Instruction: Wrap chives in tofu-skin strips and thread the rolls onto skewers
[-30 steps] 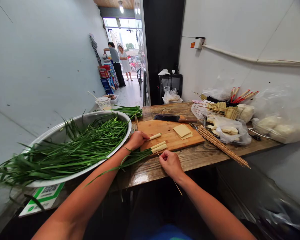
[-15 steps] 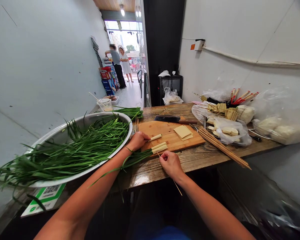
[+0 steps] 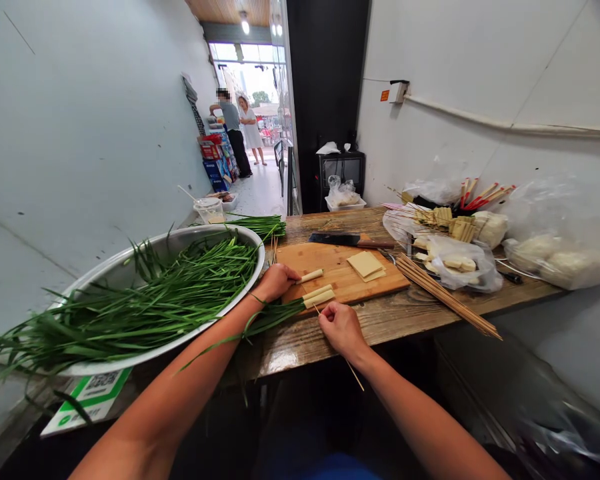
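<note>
My left hand point(image 3: 276, 283) is closed on a rolled tofu sheet point(image 3: 312, 275) at the left part of the wooden cutting board point(image 3: 325, 257). Pinched in the fingers of my right hand point(image 3: 344, 328) is a thin bamboo skewer point(image 3: 356, 376), its tip pointing up-left at the rolls. Between the two hands lie more tofu rolls point(image 3: 320, 297) side by side, with green chives point(image 3: 280, 315) trailing out leftward under my left wrist. Flat square tofu sheets point(image 3: 365, 265) are stacked on the right of the board.
A big metal basin point(image 3: 257, 237) heaped with chives stands at left. Behind the board lies a cleaver point(image 3: 335, 238). A skewer bundle point(image 3: 445, 293) crosses the table's front edge at right, near bagged food point(image 3: 463, 260). Two people point(image 3: 237, 130) stand by the far doorway.
</note>
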A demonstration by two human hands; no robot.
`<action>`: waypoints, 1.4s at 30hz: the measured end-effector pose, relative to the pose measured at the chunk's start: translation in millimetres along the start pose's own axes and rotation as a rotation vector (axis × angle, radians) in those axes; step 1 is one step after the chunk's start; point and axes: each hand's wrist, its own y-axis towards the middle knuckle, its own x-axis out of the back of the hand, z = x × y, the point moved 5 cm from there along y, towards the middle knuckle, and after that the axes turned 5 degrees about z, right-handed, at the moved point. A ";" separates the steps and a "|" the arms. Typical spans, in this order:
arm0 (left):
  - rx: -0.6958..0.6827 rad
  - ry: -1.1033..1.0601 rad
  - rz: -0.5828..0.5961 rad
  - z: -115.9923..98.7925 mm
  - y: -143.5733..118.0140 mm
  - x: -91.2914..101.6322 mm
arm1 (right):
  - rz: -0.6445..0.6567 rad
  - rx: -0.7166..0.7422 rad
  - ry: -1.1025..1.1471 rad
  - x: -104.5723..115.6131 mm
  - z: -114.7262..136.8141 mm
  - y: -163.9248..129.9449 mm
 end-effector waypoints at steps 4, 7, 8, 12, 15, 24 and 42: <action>-0.012 0.001 0.000 -1.1 -0.2 0.5 | 0.000 -0.017 -0.020 -1.8 0.6 1.5; 0.006 -0.002 -0.017 -1.9 -0.9 2.0 | 0.000 -0.020 -0.044 -2.5 2.4 1.9; 0.013 0.002 -0.019 -2.2 -1.2 2.4 | -0.001 -0.021 -0.054 -2.7 2.8 2.2; 0.030 0.018 -0.002 -3.9 -1.9 2.9 | 0.004 -0.030 -0.085 -4.4 3.2 4.0; 0.038 -0.010 -0.012 -4.1 -2.5 3.4 | 0.011 -0.033 -0.092 -5.2 3.2 5.8; 0.019 -0.057 -0.015 -5.2 -2.7 3.1 | 0.007 -0.051 -0.115 -8.9 2.3 10.9; 0.081 0.083 0.020 -10.0 -0.4 5.6 | 0.001 -0.055 -0.148 -9.4 2.2 15.6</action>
